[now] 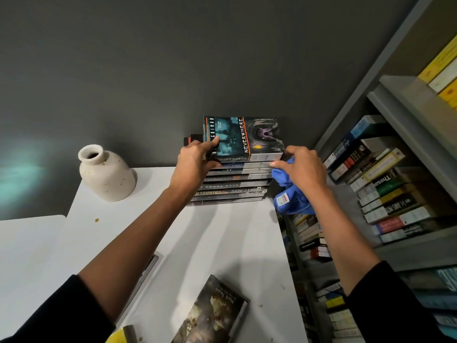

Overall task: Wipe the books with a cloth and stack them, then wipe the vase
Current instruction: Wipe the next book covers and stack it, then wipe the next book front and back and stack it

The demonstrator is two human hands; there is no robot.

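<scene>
Blue cloth bunched in right hand, fingertips touching top book right edge; left hand pinches left end. Square book flush on stack, frame centre.

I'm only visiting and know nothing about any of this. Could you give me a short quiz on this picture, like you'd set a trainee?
1. Multiple choice: which hand holds the blue cloth? A. left B. right C. neither
2. True or false: the vase lies on its side on top of the stack of books.
3. Fill in: the left hand grips the top book, whose cover title reads ____.

Key
1. B, the right hand.
2. False; it stands upright on the white top, left of the stack.
3. Neverwhere.
</scene>
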